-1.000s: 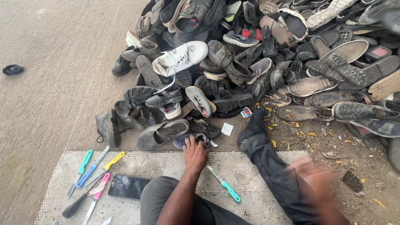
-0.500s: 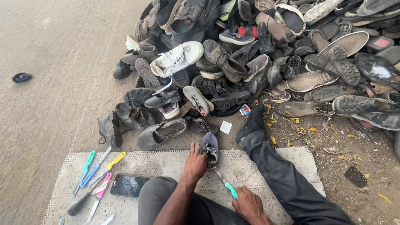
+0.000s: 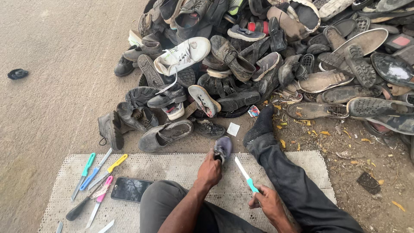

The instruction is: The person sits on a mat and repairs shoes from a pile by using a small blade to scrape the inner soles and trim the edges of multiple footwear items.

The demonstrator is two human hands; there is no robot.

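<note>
Gripping a small grey shoe (image 3: 223, 149) in left hand (image 3: 210, 169), toe apparently away, above mat (image 3: 181, 166); right hand (image 3: 268, 202) closed on teal-handled knife (image 3: 246, 174), blade angled toward shoe, just beside it.

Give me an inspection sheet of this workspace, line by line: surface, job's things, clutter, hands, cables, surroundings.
Surface: pale woven mat on bare ground.
Job's things: small grey-purple worn shoe; teal-handled knife.
Clutter: colourful-handled knives and a black smartphone at the mat's left; white paper scrap.
Hands: left hand in a grip on the shoe; right hand holds the knife, blade pointing away.
Cables: nothing seen.
Surroundings: big heap of old shoes ahead; dark scrap far left; yellow shavings on dirt.
</note>
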